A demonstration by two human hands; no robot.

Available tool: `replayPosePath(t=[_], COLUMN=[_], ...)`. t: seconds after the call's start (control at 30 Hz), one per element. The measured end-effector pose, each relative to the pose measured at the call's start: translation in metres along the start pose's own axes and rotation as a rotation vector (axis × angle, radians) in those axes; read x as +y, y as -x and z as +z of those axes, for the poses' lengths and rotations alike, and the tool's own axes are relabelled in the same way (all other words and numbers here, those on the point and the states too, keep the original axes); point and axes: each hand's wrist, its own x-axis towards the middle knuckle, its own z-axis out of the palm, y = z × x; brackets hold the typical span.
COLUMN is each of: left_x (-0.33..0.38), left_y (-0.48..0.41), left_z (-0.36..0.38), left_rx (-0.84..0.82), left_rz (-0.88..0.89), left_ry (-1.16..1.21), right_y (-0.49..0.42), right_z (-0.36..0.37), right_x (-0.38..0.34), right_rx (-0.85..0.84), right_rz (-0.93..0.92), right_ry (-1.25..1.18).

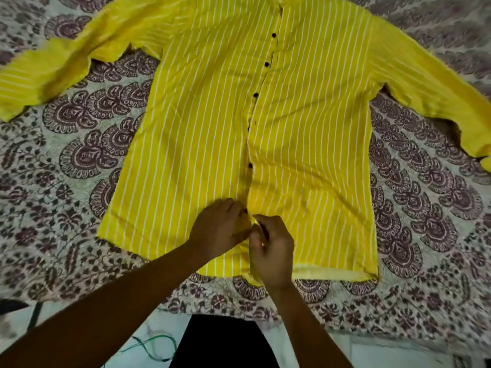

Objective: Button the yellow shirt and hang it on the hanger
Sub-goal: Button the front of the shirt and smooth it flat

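Head view: I see yellow shirt (212,128) flat, front up, centre frame, collar twd top edge, sleeves spread to upper left & right.
Bedspread (79,155): patterned, under shirt, fills most of frame.
Buttons (255,95): black, four visible along placket, top to mid frame.
L hand (220,229): forearm enters from lower left; hand low centre, knuckles up, fingers curled, pinching left placket edge above hem.
R hand (271,253): forearm rises from bottom centre; hand just beside L hand, fingers & thumb curled, pinching right placket edge.
Grip: both clamped on shirt fabric; can't tell if a button's between fingertips.
Bottom edge: green cable (151,343), left of centre.
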Motion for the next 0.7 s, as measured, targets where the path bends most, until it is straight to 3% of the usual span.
replayPosePath(t=[0.13,0.2,0.3,0.43,0.5,0.57,0.63,0.7], left_x=[0.013,0.017,0.014,0.008,0.002,-0.015,-0.045,-0.073], left_y=[0.011,0.017,0.03,0.043,0.045,0.046,0.049,0.057], left_z=[0.006,0.005,0.005,0.006,0.001,-0.004,-0.008,-0.017], left_rx=[-0.081,-0.052,0.017,0.004,0.124,0.359,0.503,0.501], left_rz=[-0.085,-0.102,-0.08,0.009,-0.087,-0.259,-0.592,-0.966], left_ry=[-0.008,0.115,0.272,0.279,0.302,0.198,0.067,0.094], right_y=[0.029,0.035,0.042,0.047,0.046,0.042,0.034,0.025], right_z=[0.004,0.002,-0.003,-0.002,-0.009,-0.021,-0.042,-0.065], right_x=[0.005,0.006,0.006,0.011,0.016,0.029,0.048,0.071], right_rx=[-0.259,-0.238,-0.165,-0.341,-0.223,0.039,0.293,0.47], right_rz=[0.032,0.07,-0.016,0.046,0.046,0.047,0.121,0.333], right_ry=[-0.051,-0.083,-0.016,0.007,0.034,0.112,0.254,0.403])
